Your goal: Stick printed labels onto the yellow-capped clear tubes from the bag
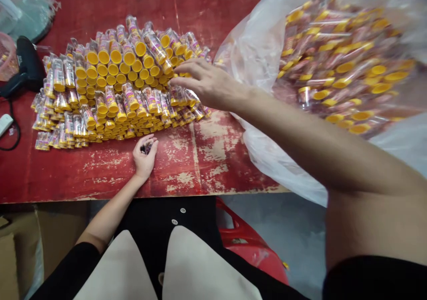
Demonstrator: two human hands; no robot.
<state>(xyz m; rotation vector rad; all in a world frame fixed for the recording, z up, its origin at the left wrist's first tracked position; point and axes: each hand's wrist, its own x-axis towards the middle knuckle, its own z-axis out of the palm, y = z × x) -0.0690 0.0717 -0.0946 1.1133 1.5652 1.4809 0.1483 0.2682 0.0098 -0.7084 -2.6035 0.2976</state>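
A large stack of small clear tubes with yellow caps lies on the red table, many of them with their caps facing me. My right hand reaches over the right part of the stack. Its fingers are stretched and apart, with the tips beside the capped end of a slanted tube; whether they touch it I cannot tell. In front of the stack, my left hand rests near the table with its fingers curled around a small dark, glossy item. Most of that item is hidden in the palm.
To the right, a big translucent plastic bag holds many more yellow-capped tubes, blurred. A black handheld scanner stands at the left, near a pink container. The worn table edge runs before me; a red stool is below.
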